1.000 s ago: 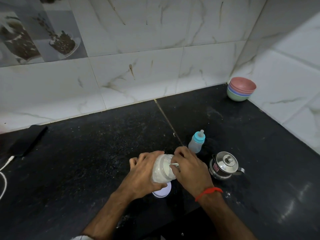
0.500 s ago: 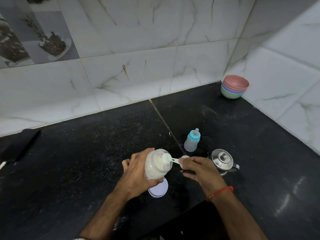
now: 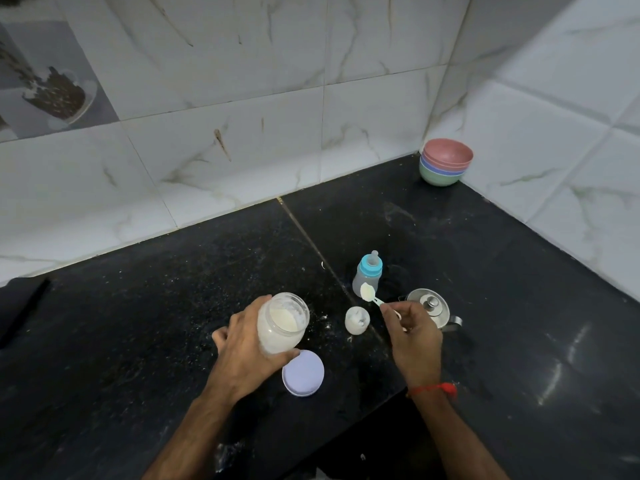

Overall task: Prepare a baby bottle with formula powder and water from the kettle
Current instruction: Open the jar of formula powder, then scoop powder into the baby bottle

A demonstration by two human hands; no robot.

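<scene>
My left hand [image 3: 247, 348] grips an open clear jar [image 3: 282, 323] of white formula powder, tilted, just above the black counter [image 3: 138, 341]. My right hand [image 3: 412, 337] pinches the handle of a small pale scoop [image 3: 367, 292] heaped with powder. The scoop's bowl hovers in front of the baby bottle [image 3: 370, 271], which stands upright with its blue collar and teat on. A small white cup-shaped piece [image 3: 357, 319] sits on the counter between my hands. The steel kettle [image 3: 429, 304], lid on, stands just behind my right hand.
The jar's lilac lid [image 3: 303, 373] lies flat by my left wrist. Stacked pastel bowls [image 3: 445, 162] sit in the far corner where two tiled walls meet. A dark flat object [image 3: 20, 306] lies at the left edge. Spilled powder specks dot the counter.
My right hand has drawn the scoop out of the jar and carried it right, up to the baby bottle. The jar has dropped slightly and its mouth faces more upward.
</scene>
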